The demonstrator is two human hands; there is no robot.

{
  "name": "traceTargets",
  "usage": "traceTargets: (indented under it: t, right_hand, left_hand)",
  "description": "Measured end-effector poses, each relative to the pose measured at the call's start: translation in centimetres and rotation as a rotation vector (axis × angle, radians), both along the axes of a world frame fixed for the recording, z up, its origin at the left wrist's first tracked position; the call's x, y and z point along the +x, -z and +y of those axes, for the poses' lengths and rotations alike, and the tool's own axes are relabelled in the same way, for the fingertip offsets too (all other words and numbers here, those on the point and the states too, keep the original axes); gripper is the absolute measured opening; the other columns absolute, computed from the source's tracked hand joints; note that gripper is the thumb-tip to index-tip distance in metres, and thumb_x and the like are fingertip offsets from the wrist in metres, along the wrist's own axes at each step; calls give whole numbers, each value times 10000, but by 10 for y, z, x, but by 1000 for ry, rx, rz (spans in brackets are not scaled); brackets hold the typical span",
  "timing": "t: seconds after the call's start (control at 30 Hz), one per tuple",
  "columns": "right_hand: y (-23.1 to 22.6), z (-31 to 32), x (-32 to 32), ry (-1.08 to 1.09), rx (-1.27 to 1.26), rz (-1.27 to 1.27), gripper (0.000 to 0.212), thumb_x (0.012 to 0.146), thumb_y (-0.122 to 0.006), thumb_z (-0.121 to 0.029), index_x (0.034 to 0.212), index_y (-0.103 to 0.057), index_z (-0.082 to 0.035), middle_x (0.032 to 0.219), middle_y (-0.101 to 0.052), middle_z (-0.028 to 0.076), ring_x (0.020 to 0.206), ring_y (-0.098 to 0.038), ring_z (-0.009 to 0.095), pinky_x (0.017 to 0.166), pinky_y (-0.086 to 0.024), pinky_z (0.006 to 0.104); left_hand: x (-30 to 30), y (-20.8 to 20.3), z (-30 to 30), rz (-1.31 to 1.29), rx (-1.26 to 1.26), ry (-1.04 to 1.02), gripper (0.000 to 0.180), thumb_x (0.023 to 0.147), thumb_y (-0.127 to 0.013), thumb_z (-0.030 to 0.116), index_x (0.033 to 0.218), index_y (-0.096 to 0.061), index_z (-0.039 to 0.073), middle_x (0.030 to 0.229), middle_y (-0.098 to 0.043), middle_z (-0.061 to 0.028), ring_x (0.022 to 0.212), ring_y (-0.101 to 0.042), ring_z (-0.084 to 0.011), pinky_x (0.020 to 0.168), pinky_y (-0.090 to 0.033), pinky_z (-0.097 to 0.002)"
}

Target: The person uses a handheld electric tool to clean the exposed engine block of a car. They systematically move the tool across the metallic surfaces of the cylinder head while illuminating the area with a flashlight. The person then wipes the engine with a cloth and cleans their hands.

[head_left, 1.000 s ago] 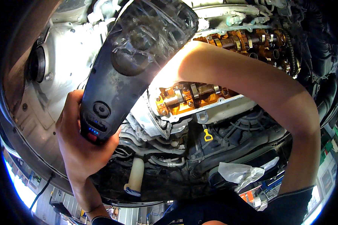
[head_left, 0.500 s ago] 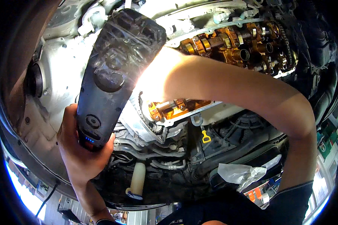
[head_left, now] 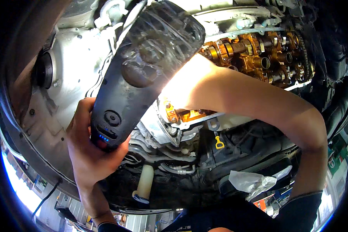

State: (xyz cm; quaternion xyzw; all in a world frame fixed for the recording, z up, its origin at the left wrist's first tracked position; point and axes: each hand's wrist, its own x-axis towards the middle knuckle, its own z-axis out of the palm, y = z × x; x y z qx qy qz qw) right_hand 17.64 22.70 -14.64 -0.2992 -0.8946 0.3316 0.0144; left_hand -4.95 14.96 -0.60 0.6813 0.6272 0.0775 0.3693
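Lamp (head_left: 143, 77) tipped rightward — left hand (head_left: 91, 154) grips it, right hand's hold hidden — engine bay (head_left: 170, 191), workshop (head_left: 340, 154) beyond.

Crumpled wht paper (head_left: 251, 181) draped over blk rounded housing (head_left: 228, 190), one corner sticking up toward R. Up & L of it, yellow pull loop (head_left: 218, 140), upright-ish. Further L, tall off-wht filler neck (head_left: 145, 179), tilted, cap (head_left: 141, 198) at its lower end. Just above that, grey hoses (head_left: 162, 156) curving across, plus a bent metal pipe (head_left: 178, 170) nr the neck. Far L: pale inner panel (head_left: 71, 69), grimy, w/ blk rnd part (head_left: 45, 70) set at its edge. Btm L: thin blk cable (head_left: 46, 198) hanging, v. bright opening (head_left: 17, 181) behind. Btm R: orange item (head_left: 261, 204), kind unclear. Far R: green items (head_left: 337, 158), blurred.
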Motion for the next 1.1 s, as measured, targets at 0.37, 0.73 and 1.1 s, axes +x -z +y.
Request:
traceTargets:
  t: [0.37,0.73,1.1]
  right_hand:
    - [3,-3,5,1,32,57,315,845,-763,-182,1155,-704,-190,1091,-713,71,999,-707,272,852,-579,429]
    - [0,-8,20,11,71,79,242,827,-766,-196,1060,-713,-155,1003,-708,79,921,-709,269,794,-578,423]
    - [-5,-15,30,21,100,71,186,809,-769,-210,965,-722,-119,915,-703,87,842,-712,265,735,-577,418]
  left_hand:
    - [1,-3,-1,68,0,15,660,719,-845,69,1291,-531,-24,1006,-632,-101,914,-625,-171,818,-525,-320]
    - [0,-1,2,61,6,-45,560,666,-836,94,1150,-563,19,892,-634,-111,790,-627,-210,740,-521,-347]
    - [-1,-2,3,39,31,-46,554,672,-843,109,1147,-573,19,869,-649,-120,776,-651,-233,741,-530,-356]
